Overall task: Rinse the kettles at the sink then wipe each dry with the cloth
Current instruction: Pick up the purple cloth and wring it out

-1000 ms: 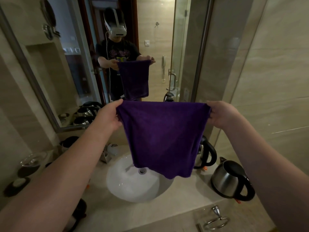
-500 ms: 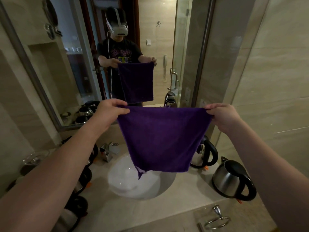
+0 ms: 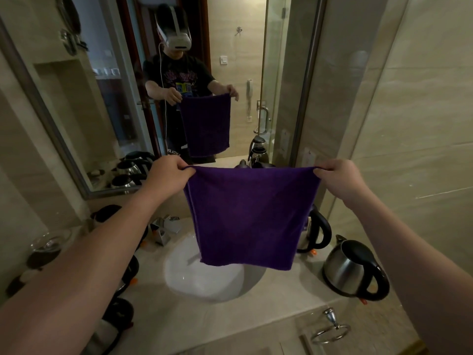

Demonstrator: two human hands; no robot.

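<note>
So the cloth (image 3: 249, 216) is now pulled out flat and hangs straight, where a second ago its lower edge was skewed. One top corner is pinched by the left hand (image 3: 167, 176), the other by the right hand (image 3: 335, 179). It's held up over the sink (image 3: 204, 280), touching nothing. Kettles are left standing on the worktop (image 3: 276, 301): one (image 3: 350, 270) near the right, another (image 3: 313, 228) partly hidden behind the cloth, more on the left. Looks like wiping gets set up next, probably.
</note>
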